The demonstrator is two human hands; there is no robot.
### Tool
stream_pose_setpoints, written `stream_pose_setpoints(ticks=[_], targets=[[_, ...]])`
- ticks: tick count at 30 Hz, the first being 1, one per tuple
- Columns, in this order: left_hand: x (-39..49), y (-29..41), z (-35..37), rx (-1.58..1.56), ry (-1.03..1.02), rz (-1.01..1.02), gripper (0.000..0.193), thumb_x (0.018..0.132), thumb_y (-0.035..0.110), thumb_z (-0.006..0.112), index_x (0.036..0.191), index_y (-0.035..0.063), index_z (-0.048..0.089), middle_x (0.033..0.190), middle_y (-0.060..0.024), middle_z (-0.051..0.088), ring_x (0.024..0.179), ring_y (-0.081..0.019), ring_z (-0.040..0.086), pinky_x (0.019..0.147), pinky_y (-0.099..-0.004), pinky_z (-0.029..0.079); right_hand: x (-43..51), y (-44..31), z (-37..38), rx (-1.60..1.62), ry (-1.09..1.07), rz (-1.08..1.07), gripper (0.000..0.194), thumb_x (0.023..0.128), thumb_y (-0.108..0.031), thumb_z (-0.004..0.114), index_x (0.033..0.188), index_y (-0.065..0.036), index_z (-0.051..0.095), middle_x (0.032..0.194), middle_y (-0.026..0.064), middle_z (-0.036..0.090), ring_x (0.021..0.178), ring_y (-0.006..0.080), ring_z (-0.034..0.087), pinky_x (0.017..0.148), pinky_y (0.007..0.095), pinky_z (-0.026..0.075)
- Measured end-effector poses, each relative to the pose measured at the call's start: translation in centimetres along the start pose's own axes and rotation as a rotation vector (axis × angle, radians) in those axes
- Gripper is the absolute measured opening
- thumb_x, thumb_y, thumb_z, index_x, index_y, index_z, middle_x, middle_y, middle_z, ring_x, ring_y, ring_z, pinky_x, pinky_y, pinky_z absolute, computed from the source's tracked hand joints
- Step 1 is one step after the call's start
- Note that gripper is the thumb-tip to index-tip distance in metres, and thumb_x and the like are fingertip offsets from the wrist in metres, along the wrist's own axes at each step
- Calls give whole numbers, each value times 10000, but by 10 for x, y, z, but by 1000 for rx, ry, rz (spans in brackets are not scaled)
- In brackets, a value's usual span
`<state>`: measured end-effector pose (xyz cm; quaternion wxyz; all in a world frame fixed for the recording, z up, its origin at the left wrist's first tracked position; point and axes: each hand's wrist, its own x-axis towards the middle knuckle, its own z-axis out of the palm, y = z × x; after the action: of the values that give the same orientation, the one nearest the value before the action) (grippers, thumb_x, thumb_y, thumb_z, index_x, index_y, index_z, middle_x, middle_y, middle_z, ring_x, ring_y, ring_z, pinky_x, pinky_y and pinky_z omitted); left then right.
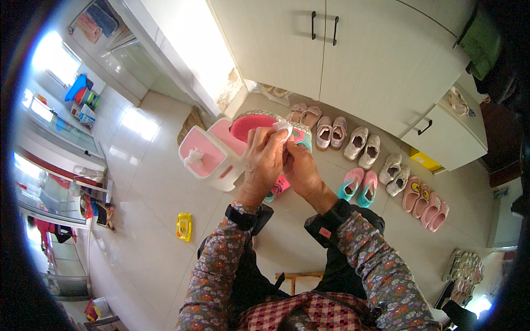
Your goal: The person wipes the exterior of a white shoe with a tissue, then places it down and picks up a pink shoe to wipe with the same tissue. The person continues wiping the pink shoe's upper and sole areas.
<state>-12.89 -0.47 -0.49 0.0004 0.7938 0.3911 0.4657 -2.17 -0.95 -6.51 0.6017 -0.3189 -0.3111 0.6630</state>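
Both my hands are together in front of me at a pink and teal shoe (pixel 252 126) with a pale, ridged sole edge. Between the fingers of my left hand (pixel 263 163) is a white wipe (pixel 283 128), pressed near the shoe's edge. My right hand (pixel 304 167) grips the shoe close beside it; its fingertips are partly hidden. Beneath my hands another pink and teal shoe (pixel 278 188) shows in part. A pink and white plastic step stool (pixel 209 155) stands to the left, with a crumpled white wipe (pixel 193 157) on it.
A yellow wipes pack (pixel 184 227) lies on the tiled floor. Pairs of shoes (pixel 361 147) line the base of a pale cabinet (pixel 281 41), with pink slippers (pixel 434 211) farther right. A pink and teal pair (pixel 359 186) stands nearer me. A wooden stool bar (pixel 300 275) shows between my legs.
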Motion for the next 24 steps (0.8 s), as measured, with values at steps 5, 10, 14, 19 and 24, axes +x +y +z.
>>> stream_pose_setpoints(ticks=[5, 10, 14, 19, 24], targets=[[-9, -3, 3, -58, -48, -10, 241, 807, -27, 603, 1035, 51, 612, 958, -126, 552, 874, -339, 533, 728, -435, 467, 10, -22, 5, 378, 182, 41, 406, 1039, -318, 408, 771, -56, 564, 693, 41, 540, 599, 153, 484, 578, 311, 402], [-7, -2, 6, -106, -2, -8, 241, 807, -40, 595, 1033, 43, 606, 950, -132, 552, 873, -341, 537, 729, -433, 461, 8, -15, 0, 140, 152, 1, 419, 1043, -307, 386, 760, -57, 568, 716, 55, 539, 594, 160, 483, 569, 325, 408], [-5, -4, 6, -73, -26, -12, 235, 816, -45, 592, 1035, 40, 602, 948, -141, 556, 879, -342, 548, 743, -421, 466, 1, -6, 0, -350, 72, -136, 411, 1040, -305, 389, 787, -50, 590, 715, 61, 534, 606, 156, 496, 565, 325, 413], [-11, -5, 7, -93, -63, 10, 254, 798, -47, 609, 1035, 45, 601, 966, -141, 546, 878, -346, 534, 744, -436, 458, 10, -26, -1, 372, 194, -30, 351, 1020, -311, 454, 802, -66, 578, 743, 32, 552, 634, 150, 508, 599, 316, 428], [-10, -4, 11, -101, -44, -12, 258, 803, -51, 609, 1041, 47, 601, 973, -139, 553, 886, -344, 541, 755, -424, 465, -3, -20, 5, -278, 211, -307, 396, 1023, -349, 435, 778, -65, 561, 711, 24, 536, 618, 136, 488, 563, 314, 399]])
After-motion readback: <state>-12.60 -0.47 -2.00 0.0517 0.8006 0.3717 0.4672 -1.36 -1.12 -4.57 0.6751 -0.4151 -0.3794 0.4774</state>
